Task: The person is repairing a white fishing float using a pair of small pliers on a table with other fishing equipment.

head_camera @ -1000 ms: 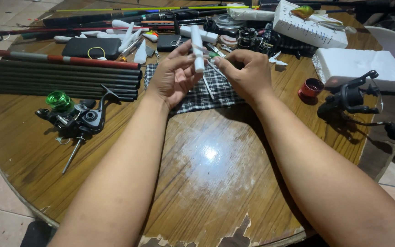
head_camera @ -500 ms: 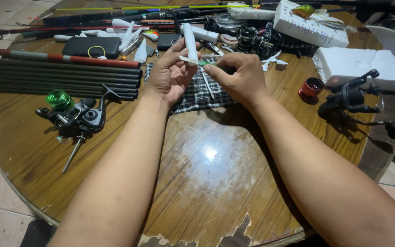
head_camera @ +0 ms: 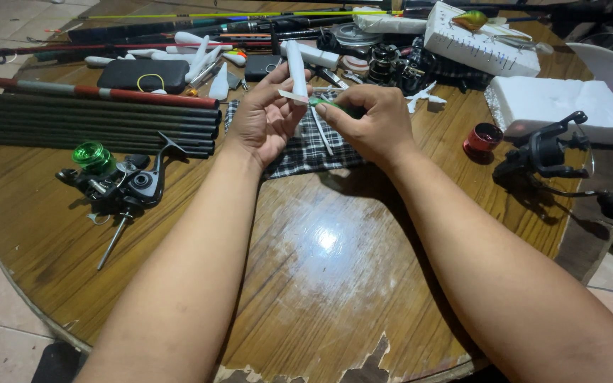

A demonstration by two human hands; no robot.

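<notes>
My left hand (head_camera: 262, 117) holds a white foam stick (head_camera: 296, 67) upright between thumb and fingers. My right hand (head_camera: 370, 122) grips a small green-handled tool (head_camera: 324, 103) and presses its tip sideways against the stick, where a thin pale strip crosses it. Both hands hover over a black-and-white checked cloth (head_camera: 305, 152) on the round wooden table (head_camera: 321, 248). A thin white rod lies on the cloth under the hands.
A bundle of dark rods (head_camera: 86, 120) lies at left, with a black fishing reel with a green spool (head_camera: 118, 186) in front. White foam blocks (head_camera: 558, 106), a red cap (head_camera: 482, 137) and another black reel (head_camera: 548, 152) sit at right. More reels, foam pieces and rods crowd the far edge.
The foam stick has tilted and risen slightly in my left hand. My right hand has shifted its tool against the stick. Nothing on the table moved.
</notes>
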